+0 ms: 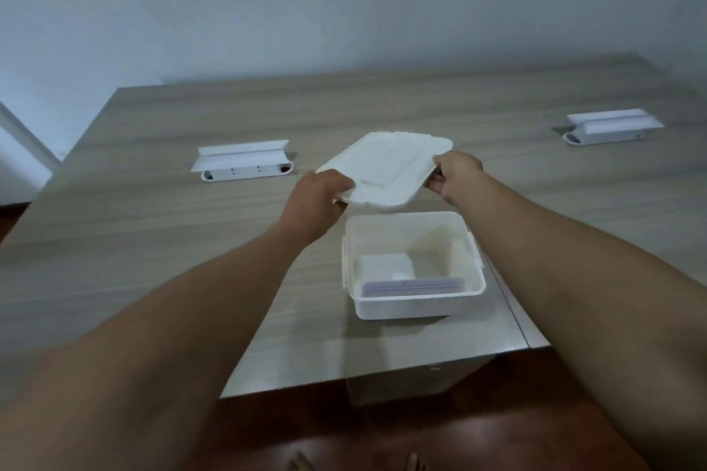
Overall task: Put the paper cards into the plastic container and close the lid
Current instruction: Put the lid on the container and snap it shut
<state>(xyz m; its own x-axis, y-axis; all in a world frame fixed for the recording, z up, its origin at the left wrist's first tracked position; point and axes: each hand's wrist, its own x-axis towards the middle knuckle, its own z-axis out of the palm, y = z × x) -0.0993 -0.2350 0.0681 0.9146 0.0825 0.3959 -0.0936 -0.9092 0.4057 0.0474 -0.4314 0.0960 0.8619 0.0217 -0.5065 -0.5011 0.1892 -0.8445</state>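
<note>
A white plastic container (415, 304) stands uncovered on the wooden table near its front edge. Inside it lie paper cards (413, 285), pale with purplish edges, stacked against the near wall. The white lid (386, 166) is held in the air just behind and above the container, tilted. My left hand (319, 199) grips the lid's near left corner. My right hand (455, 174) grips its right edge, thumb on top.
The wooden table (153, 233) reaches to the back wall. Two white socket boxes with raised flaps sit on it, one at the left (245, 164) and one at the far right (612, 128). Dark red floor shows below the table's front edge.
</note>
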